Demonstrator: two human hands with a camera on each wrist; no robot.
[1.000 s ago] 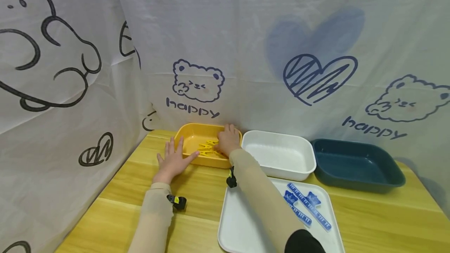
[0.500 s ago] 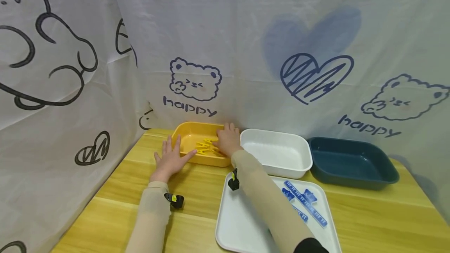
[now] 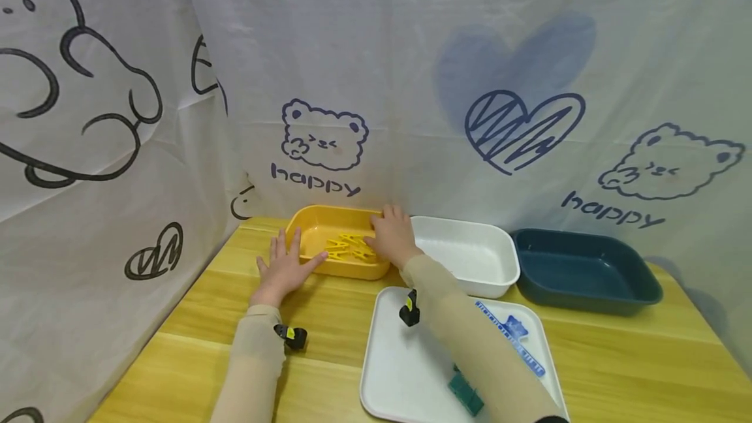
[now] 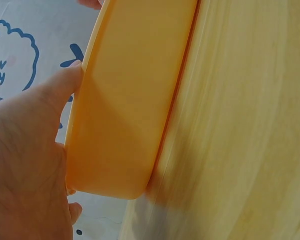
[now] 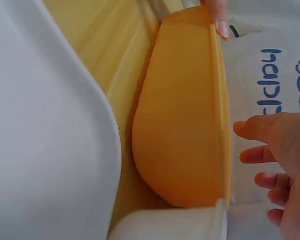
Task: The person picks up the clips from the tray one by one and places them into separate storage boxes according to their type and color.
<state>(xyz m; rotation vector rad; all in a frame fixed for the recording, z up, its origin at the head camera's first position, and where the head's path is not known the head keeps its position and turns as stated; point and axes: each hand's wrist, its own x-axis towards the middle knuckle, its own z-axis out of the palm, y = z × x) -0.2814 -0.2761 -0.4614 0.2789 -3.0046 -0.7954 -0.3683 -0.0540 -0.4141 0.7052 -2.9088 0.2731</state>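
Observation:
Several yellow clothespins [image 3: 349, 248] lie in a yellow bin [image 3: 314, 220] at the back left of the table. My left hand [image 3: 283, 273] rests on the bin's near left corner, fingers spread and thumb along the front rim. In the left wrist view, the thumb touches the rim of the bin [image 4: 129, 95]. Over the bin's right end is my right hand [image 3: 395, 237], partly hiding that end. The right wrist view shows this hand [image 5: 285, 165] with loosely bent fingers, holding nothing, its thumb apart from the rim.
A white bin [image 3: 464, 250] and a dark teal bin [image 3: 587, 273] stand in a row right of the yellow one. In front lies a white tray [image 3: 388, 371] with a blue bear-decorated strip [image 3: 511, 335] and a green object [image 3: 466, 393], partly under my right forearm. Printed cloth [image 3: 411, 83] hangs behind.
My right hand has drawn a little to the right, off the clothespins. The right forearm now covers one blue strip and uncovers the green object. My left hand stays on the bin.

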